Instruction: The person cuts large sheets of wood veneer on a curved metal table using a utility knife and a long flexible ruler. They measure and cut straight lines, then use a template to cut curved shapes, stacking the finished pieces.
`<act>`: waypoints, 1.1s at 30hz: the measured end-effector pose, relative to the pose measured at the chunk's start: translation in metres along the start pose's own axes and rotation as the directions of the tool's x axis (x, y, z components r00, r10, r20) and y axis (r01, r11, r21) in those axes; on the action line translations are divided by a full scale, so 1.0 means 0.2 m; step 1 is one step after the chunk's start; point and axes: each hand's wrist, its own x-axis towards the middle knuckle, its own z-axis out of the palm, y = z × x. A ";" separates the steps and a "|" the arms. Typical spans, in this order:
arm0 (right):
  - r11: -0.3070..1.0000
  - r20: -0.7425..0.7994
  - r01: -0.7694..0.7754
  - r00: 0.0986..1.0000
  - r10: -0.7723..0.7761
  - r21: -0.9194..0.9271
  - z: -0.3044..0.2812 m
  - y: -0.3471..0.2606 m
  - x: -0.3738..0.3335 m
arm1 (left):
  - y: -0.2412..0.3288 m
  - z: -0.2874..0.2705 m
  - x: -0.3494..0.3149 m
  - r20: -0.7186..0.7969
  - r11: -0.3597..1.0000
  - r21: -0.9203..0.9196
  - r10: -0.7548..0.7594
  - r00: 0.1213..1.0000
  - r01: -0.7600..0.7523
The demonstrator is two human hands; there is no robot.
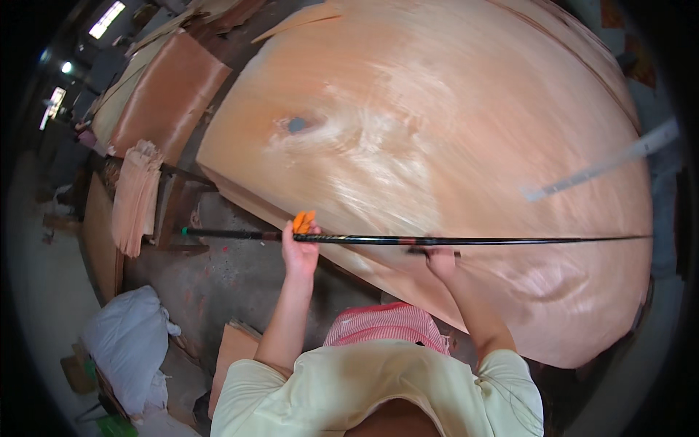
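A long black rod (349, 239), tapered like a fishing rod and green-tipped at its thick left end, lies level across my front. Its thin end reaches far to the right over a large pale wood veneer sheet (473, 131). My left hand (298, 251) is closed round the thick part of the rod, with a small orange object (303, 221) at its fingertips whose kind I cannot make out. Just below the rod, over the veneer, my right hand (441, 263) is closed on a short dark object (419, 252), mostly hidden by the fingers.
A clear ruler-like strip (604, 162) lies on the veneer at right. Stacked veneer pieces (137, 197) and a brown sheet (171, 95) stand at far left. A white sack (131, 342) sits at lower left on the grey floor (211, 273). The veneer has a small hole.
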 end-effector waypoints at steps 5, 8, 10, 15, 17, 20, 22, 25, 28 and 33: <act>0.961 -0.198 -0.081 0.980 0.028 -0.264 -0.08 -0.16 0.74 | 0.06 0.25 0.04 -0.047 0.992 -0.009 -0.127 0.991 0.127; 0.886 -0.182 -0.324 0.943 0.277 -0.331 -0.02 -0.04 0.87 | 0.14 0.34 0.13 -0.058 0.986 0.004 -0.167 0.984 0.168; 0.846 -0.033 -0.377 0.918 0.395 -0.377 -0.09 -0.03 0.87 | 0.22 0.33 0.24 -0.067 0.986 0.005 -0.165 0.984 0.165; 0.725 -0.039 -0.487 0.841 0.539 -0.487 -0.11 0.00 0.77 | 0.50 0.28 0.70 -0.131 0.975 0.008 -0.218 0.967 0.221; 0.802 -0.132 -0.485 0.873 0.470 -0.349 -0.05 0.10 0.57 | 0.56 0.17 0.93 -0.111 0.968 -0.008 -0.248 0.962 0.249; 0.572 -0.198 -0.716 0.677 0.709 -0.400 -0.10 -0.14 0.48 | 0.67 0.16 1.33 -0.113 0.948 -0.021 -0.317 0.941 0.317; 0.520 -0.277 -0.762 0.633 0.723 -0.386 -0.05 -0.10 0.34 | 0.68 0.21 1.53 -0.127 0.922 -0.021 -0.385 0.914 0.386; 0.465 -0.364 -0.813 0.575 0.732 -0.349 0.01 -0.14 0.35 | 0.69 0.28 1.83 -0.134 0.888 0.034 -0.451 0.883 0.458; 0.594 -0.380 -0.787 0.608 0.697 -0.168 0.05 -0.19 0.61 | 0.64 0.44 2.15 -0.108 0.878 0.071 -0.464 0.879 0.473; 0.797 -0.327 -0.604 0.752 0.573 0.009 0.07 -0.34 1.15 | 0.50 0.72 2.54 -0.034 0.881 0.239 -0.414 0.910 0.409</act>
